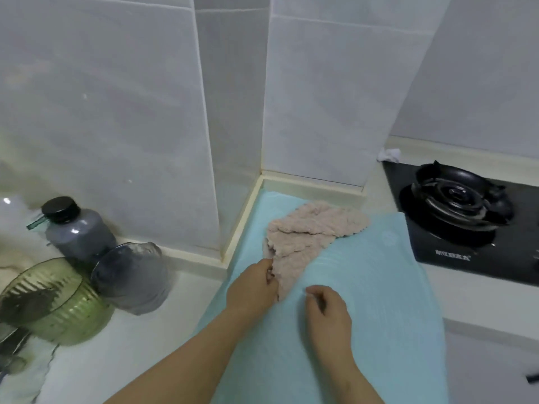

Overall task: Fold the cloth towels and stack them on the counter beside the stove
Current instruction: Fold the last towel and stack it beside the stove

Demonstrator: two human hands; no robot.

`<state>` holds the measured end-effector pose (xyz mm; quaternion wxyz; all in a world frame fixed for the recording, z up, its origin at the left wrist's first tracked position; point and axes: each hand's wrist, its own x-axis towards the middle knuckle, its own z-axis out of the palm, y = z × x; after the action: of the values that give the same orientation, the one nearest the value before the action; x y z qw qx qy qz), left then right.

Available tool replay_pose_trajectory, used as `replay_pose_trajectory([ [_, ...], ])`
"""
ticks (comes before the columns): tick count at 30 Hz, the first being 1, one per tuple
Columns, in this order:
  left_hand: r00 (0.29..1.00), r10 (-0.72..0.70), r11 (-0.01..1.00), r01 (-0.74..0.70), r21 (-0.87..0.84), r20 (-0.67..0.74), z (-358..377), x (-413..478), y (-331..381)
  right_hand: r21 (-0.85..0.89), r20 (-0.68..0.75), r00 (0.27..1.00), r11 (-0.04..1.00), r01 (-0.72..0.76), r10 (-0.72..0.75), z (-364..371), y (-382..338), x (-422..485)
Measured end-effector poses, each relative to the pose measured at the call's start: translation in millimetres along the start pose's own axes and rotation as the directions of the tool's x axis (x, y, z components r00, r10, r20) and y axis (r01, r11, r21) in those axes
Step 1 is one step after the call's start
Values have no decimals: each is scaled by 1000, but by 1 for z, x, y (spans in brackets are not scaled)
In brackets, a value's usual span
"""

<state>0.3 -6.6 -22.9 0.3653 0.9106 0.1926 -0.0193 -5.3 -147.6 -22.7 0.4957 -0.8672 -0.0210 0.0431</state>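
Nubby pink cloth towel [309, 231], smooth aqua cloth towel [379, 287], glossy black stove [455, 246], ribbed translucent green plastic bowl [55, 298]

Pale pink towel [312, 231] on aqua towel [379, 301], black stove [460, 211] (glossy), ribbed green bowl [55, 304], white tiles [116, 112]

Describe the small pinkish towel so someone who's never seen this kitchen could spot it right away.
Start at the black gas stove on the right; the counter just left of it is covered by a flat light blue towel. The pinkish towel lies crumpled on the blue one's far half, its near edge pinched by the left hand. It is the only fluffy, nubby, beige-pink cloth there.
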Motion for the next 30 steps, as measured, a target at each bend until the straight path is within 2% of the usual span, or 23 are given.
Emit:
replay_pose_trajectory([
  [3,993,77,997,-75,-25,91,-2,4,2,-7,-48,998,1000,26,-26,5,-1,-10],
  [5,988,123,979,-137,153,97,-1,8,3,4,-92,995,1000,28,-27,9,0,-14],
  [7,980,193,937,-196,288,39,1,10,4,40,-158,987,999,34,-27,11,-1,-15],
  [11,934,350,894,-310,323,-72,7,1,-5,71,-240,965,990,122,-101,12,9,-19],
  [16,887,460,824,-441,355,34,-9,-11,-18,-23,-174,968,984,177,-178,13,16,-27],
  [20,870,485,782,-477,401,87,-38,-41,-28,70,-160,980,988,134,-122,8,17,-53],
  [26,811,584,647,-473,598,10,-61,-95,-58,-13,-168,975,989,146,-147,18,12,-105],
  [28,762,648,596,-506,623,-2,-51,-102,-77,-100,-164,970,981,166,-181,24,11,-117],
  [30,733,681,561,-524,641,3,-39,-100,-98,-258,-160,952,942,214,-261,32,12,-123],
])
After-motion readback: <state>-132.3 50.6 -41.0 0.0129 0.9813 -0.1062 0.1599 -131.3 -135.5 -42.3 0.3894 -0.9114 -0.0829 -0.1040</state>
